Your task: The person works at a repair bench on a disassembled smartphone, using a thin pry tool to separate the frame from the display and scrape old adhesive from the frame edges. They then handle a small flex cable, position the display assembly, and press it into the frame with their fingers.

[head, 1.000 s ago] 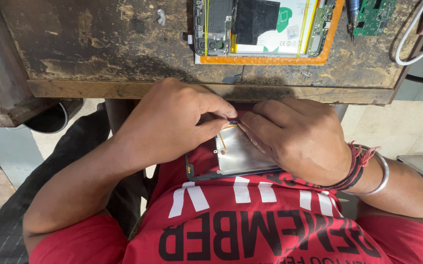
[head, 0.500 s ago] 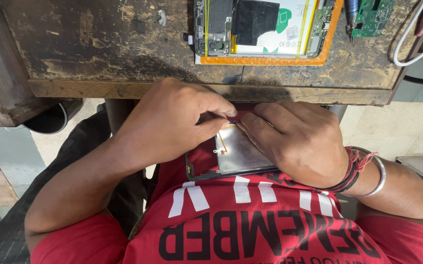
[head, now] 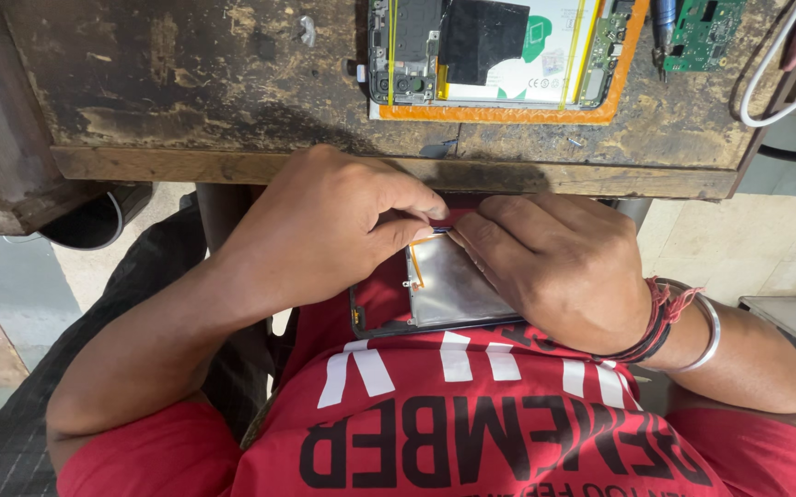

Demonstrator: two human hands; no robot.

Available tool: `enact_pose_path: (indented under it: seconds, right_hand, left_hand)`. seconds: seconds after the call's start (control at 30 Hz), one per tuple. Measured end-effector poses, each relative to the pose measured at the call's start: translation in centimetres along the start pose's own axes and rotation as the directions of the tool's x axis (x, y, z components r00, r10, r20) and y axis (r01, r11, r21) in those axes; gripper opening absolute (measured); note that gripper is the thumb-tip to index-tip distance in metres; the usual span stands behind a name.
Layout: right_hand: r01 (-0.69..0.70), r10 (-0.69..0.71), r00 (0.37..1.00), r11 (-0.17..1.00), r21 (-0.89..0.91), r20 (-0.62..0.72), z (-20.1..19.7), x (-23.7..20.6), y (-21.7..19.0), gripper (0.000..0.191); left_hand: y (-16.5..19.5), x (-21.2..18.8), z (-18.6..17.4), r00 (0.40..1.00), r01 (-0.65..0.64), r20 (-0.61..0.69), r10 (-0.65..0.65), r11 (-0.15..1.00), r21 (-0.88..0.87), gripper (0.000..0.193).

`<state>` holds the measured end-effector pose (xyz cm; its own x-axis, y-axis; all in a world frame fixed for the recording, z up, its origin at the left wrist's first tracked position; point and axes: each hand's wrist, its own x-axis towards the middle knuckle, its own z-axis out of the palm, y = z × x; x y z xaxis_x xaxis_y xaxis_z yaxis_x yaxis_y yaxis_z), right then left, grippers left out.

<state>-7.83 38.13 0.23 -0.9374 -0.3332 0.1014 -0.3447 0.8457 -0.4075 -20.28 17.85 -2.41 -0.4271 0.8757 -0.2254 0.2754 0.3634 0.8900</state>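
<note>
A: Hands are seen below the bench edge (head: 398,170), w/ a phone screen panel (head: 453,290) kept on the lap, against the red shirt (head: 471,414). Silver back side is turned up.

B: How are the hands closed?

A: Left hand (head: 324,230) is pinched narrow, thumb & forefinger on sth small at the panel's top edge. It can't be told what, prob. a thin flex strip. Right hand (head: 554,267) is laid over the panel's right side, fingers curled, pressing it down.

B: What could go wrong?

A: If the strip is pulled too hard or at an angle, it may be torn, I think. Also the panel is only supported by the lap, so it could be bent or slip. An opened phone (head: 499,55) is left on the bench, well apart.
</note>
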Motion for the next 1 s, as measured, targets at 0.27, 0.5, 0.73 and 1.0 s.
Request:
enact_pose_path:
  seconds: [0.27, 0.5, 0.73, 1.0]
  right_hand:
    - [-0.017, 0.017, 1.000, 1.000, 0.004, 0.003, 0.18, 0.05, -0.10, 0.017]
    - [-0.010, 0.010, 1.000, 1.000, -0.005, -0.003, 0.24, 0.06, -0.16, 0.017]
    - [0.032, -0.032, 0.999, 0.999, -0.018, 0.014, 0.01, -0.17, 0.04, 0.022]
    - [-0.003, 0.004, 0.999, 1.000, -0.012, 0.032, -0.24, -0.06, -0.09, 0.022]
  left_hand:
    - [-0.17, 0.02, 0.21, 1.000, -0.010, -0.006, 0.010, 1.000, -0.002, 0.018]
    - [-0.21, 0.04, 0.18, 1.000, -0.001, -0.004, 0.001, 1.000, 0.004, 0.018]
    - [-0.26, 0.07, 0.20, 0.999, -0.032, -0.005, 0.032, 0.999, 0.001, 0.017]
    - [-0.12, 0.12, 0.12, 1.000, -0.022, 0.002, 0.022, 1.000, -0.020, 0.018]
